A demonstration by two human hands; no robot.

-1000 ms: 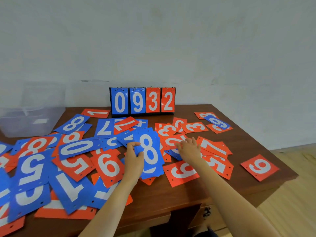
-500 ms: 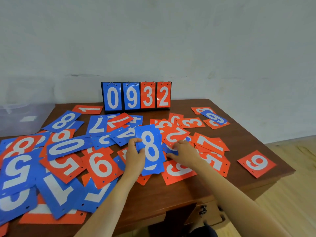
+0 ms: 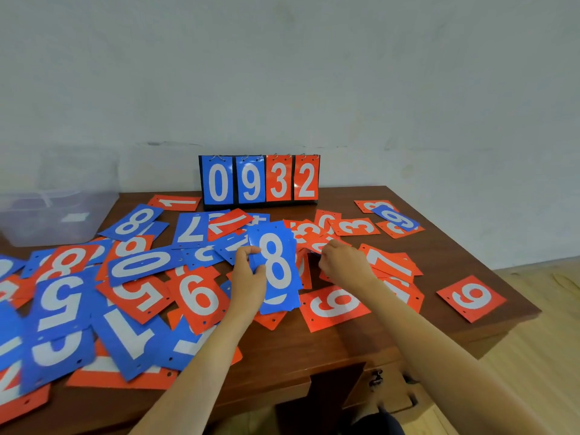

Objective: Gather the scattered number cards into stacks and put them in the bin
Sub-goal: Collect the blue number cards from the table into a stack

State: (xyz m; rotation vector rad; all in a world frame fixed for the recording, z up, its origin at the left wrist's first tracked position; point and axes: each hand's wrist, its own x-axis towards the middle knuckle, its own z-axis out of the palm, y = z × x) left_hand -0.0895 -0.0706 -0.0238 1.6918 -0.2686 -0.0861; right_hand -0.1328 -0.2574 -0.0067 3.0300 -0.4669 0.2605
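Blue and red number cards lie scattered over the brown wooden table (image 3: 314, 346). My left hand (image 3: 249, 276) grips a small stack of blue cards (image 3: 276, 265) with a white 8 on top, held tilted up above the table's middle. My right hand (image 3: 343, 262) is just right of the stack, fingers curled and pinching the edge of a red card (image 3: 317, 246) in the pile. A clear plastic bin (image 3: 59, 199) stands at the table's back left corner.
A flip scoreboard (image 3: 260, 180) reading 0932 stands at the back edge against the wall. A lone red 6 card (image 3: 470, 298) lies near the right edge. Cards overlap thickly on the left half. Wooden floor lies to the right.
My right hand has slid up from the blue card under the pile to a red card beside the stack. The left hand has lifted the blue stack a little higher.
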